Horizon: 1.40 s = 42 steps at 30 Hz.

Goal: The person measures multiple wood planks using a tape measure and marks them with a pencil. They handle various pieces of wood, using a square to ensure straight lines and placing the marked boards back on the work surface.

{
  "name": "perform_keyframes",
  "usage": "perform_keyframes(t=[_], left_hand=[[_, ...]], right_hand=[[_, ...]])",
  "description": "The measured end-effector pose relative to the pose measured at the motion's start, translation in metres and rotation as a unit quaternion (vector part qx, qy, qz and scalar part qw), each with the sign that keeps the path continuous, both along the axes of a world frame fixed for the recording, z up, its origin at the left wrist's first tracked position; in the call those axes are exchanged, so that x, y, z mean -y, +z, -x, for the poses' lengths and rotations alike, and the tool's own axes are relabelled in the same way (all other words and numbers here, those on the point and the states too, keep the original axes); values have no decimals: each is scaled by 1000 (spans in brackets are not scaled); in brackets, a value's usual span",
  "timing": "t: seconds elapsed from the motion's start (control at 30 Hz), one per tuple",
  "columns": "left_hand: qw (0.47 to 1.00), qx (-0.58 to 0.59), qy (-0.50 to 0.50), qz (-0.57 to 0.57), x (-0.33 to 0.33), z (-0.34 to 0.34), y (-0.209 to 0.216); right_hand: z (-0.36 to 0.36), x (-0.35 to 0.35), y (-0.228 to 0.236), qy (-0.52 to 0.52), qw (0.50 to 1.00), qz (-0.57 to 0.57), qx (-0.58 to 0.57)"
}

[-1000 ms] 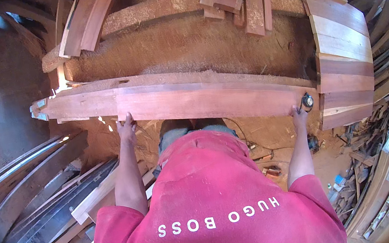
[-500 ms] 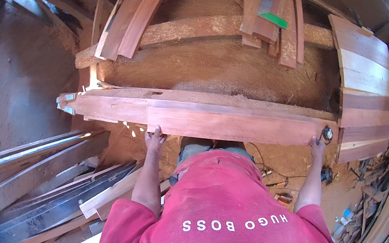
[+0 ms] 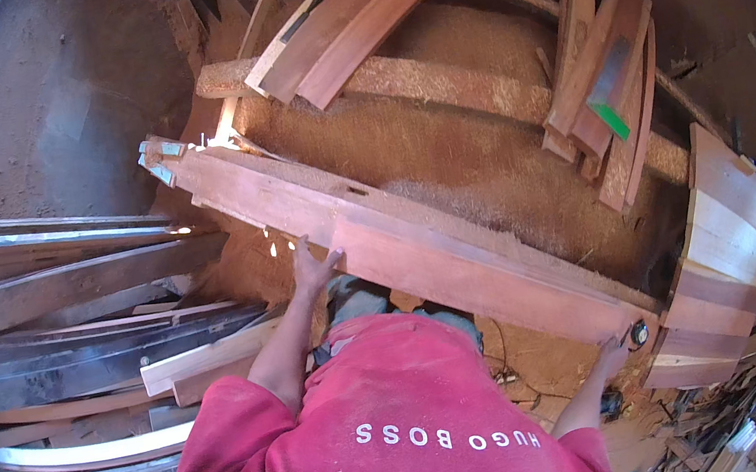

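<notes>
A long reddish plank lies along a long wooden beam that slants across in front of me. My left hand is at the plank's left end, thumb at its near corner. Its fingers are spread toward the beam's near edge. Near the other end, my right hand grips the plank's near edge, its fingertips partly hidden. Just beside those fingers is a small round black object with a pale centre; its kind is unclear.
Curved boards and a stack of offcuts rest across a rough rail. To the right stands a panel of joined planks. Several long timbers are piled at left. Scrap wood litters the lower right.
The view has turned, so the plank slants more steeply. My left hand's thumb and fingers have spread apart at the plank's left end. The right hand stays by the round black object.
</notes>
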State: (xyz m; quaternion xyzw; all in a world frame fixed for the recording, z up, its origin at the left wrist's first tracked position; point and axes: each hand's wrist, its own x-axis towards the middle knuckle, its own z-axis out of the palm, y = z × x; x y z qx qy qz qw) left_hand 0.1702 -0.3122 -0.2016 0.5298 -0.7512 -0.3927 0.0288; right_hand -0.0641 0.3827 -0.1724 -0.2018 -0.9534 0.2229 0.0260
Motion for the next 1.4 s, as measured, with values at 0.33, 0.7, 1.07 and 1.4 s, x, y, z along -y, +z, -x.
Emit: perform_keyframes(t=[0.33,0.7,1.07,1.4], left_hand=[[978,-86,-153,114,236,165,-39],[857,-194,239,-412,336,285,-178],[810,-400,182,-389,206,291,-19],[799,-284,-399,348,171,234,83]], right_hand=[[-160,257,44,-31,993,-108,23],[-316,424,88,47,962,-124,240],[-244,497,112,-18,991,55,120],[-72,631,94,61,917,394,10]])
